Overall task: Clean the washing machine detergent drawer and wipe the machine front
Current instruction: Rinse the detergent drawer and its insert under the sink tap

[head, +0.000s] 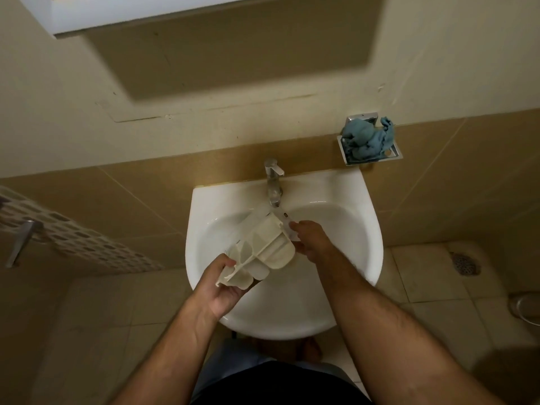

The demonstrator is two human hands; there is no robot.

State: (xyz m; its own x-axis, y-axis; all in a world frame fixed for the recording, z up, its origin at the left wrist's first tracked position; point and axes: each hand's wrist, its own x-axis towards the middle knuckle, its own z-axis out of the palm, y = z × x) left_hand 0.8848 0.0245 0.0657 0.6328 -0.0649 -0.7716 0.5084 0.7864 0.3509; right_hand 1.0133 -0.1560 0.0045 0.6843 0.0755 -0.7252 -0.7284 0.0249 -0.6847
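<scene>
The cream plastic detergent drawer (260, 249) hangs tilted over the white sink (344, 287), its front panel up under the chrome tap (274, 182). My left hand (222, 287) grips the drawer's near end from below. My right hand (311, 238) rests against the drawer's right side near the front panel, fingers curled on its edge. The drawer's compartments face me. A crumpled blue cloth (365, 138) lies in the metal soap holder (393, 154) on the wall right of the tap. I cannot tell whether water is running.
Beige tiled wall behind the sink. A white perforated basket (73, 235) juts out at the left, with a metal handle (22, 241) beside it. A floor drain (464, 263) sits at the right on the tiled floor. A mirror cabinet edge (117, 21) hangs overhead.
</scene>
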